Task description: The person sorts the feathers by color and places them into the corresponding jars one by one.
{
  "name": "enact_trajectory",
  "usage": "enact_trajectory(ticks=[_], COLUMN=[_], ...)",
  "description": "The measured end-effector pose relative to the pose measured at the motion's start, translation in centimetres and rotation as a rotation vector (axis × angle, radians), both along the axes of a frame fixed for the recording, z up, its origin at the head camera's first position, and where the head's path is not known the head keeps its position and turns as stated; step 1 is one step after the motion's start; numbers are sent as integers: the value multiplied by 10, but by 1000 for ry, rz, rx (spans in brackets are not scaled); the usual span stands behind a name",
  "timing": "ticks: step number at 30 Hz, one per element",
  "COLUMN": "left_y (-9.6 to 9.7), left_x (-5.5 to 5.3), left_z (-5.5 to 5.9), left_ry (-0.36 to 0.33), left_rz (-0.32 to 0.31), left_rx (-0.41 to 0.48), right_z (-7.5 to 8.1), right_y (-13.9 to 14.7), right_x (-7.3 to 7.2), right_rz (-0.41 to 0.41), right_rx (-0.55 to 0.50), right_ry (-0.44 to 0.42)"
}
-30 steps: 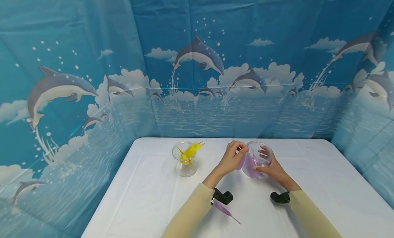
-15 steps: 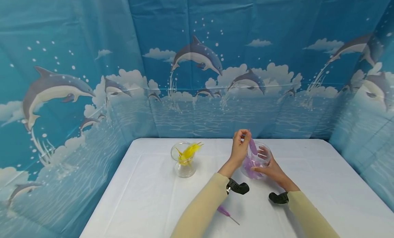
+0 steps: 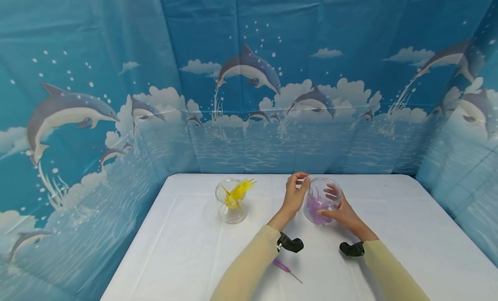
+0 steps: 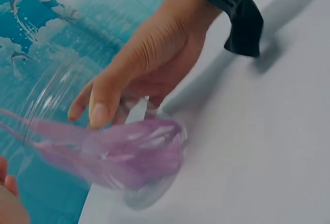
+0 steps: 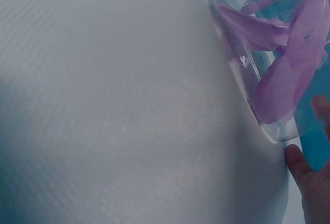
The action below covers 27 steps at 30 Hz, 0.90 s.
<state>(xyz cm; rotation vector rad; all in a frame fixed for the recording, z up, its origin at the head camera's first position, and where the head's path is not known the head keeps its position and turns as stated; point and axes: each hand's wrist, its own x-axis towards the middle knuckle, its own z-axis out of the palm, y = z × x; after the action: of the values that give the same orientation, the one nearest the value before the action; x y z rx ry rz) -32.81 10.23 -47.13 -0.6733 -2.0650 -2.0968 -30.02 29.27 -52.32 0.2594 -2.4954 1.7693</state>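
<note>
My right hand [image 3: 346, 214] grips a round clear glass jar [image 3: 307, 215] from the right, thumb in front and fingers behind the glass. Several purple feathers [image 3: 316, 211] are inside it, their thin quills pointing up toward the mouth. At the jar's left rim is my left hand [image 3: 293, 196], fingers loosely bent and nothing between them. The left wrist view shows the right thumb against the jar, the purple feathers [image 4: 113, 154] behind the glass, and part of the left hand at the lower left corner. In the right wrist view, purple feathers [image 5: 281, 87] press against the glass.
To the left stands a second glass jar [image 3: 233, 217] with yellow feathers [image 3: 238, 192] sticking out over its rim. A purple feather [image 3: 282, 265] lies on the white table [image 3: 183, 249], partly behind the left sleeve. A dolphin-print curtain [image 3: 249, 141] hangs behind and at both sides.
The left hand rose over the jar's mouth with a purple feather, let it go into the jar, then came back down to the left rim. The right hand kept its hold.
</note>
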Motion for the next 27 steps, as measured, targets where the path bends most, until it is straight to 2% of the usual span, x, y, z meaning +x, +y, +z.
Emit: enact_trajectory(ticks=[3, 5, 8, 12, 14, 17, 19, 21, 27], left_y=[-14, -25, -40, -58, -65, -75, -80, -86, -94], left_x=[2, 5, 14, 30, 40, 52, 59, 65, 79], left_z=[-7, -13, -23, -34, -36, -39, -42, -45, -50], left_ry=[52, 86, 131, 250, 316, 412, 452, 476, 515], left_rz=[-21, -61, -179, -370, -424, -451, -435, -438, -509], left_rx=[-69, -152, -331, -626, -766, -929, -1000, -1047, -1118], right_z=[-2, 0, 2, 2, 1, 5, 5, 5, -1], right_y=[1, 1, 0, -1, -1, -3, -3, -3, 2], right_x=[-1, 0, 2, 2, 2, 4, 3, 3, -2], right_rz=[1, 5, 14, 30, 32, 31, 34, 39, 29], right_rx=[1, 6, 0, -18, -21, -22, -28, -32, -7], right_ry=[6, 9, 18, 36, 37, 25, 20, 14, 19])
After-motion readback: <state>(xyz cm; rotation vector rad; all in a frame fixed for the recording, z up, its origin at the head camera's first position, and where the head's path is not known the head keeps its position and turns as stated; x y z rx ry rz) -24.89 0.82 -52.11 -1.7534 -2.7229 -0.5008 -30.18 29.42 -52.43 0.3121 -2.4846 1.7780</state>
